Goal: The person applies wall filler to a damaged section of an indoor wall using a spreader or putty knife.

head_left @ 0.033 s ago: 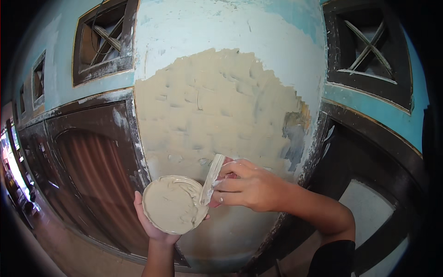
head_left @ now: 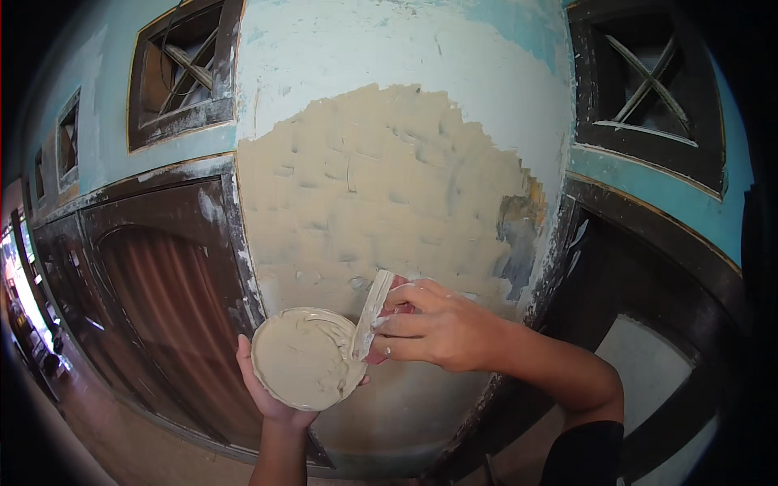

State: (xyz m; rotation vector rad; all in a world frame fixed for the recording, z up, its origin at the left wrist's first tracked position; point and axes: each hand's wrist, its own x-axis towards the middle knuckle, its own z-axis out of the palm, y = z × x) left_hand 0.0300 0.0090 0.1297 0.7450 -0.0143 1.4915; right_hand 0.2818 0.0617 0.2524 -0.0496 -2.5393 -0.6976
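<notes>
My left hand [head_left: 274,397] holds up a round, shallow plate from below, its fingers and thumb round the rim. Beige putty [head_left: 296,356] fills the plate [head_left: 258,374], smooth in the middle and ridged toward the right. In my right hand [head_left: 442,328] is a putty scraper [head_left: 374,314] with a reddish grip, its wide blade coated in putty. The blade's lower end meets the putty at the plate's right edge. White smears mark my right fingers. Behind both hands is a wall with a broad patch of beige putty [head_left: 381,186].
White and pale blue wall [head_left: 348,49] surrounds the patch above. A grey bare spot [head_left: 517,247] lies at its right edge. Dark wooden frames flank the wall: a curtained window [head_left: 162,283] at left, a dark door [head_left: 624,283] at right, with cross-barred vents [head_left: 652,81] higher up.
</notes>
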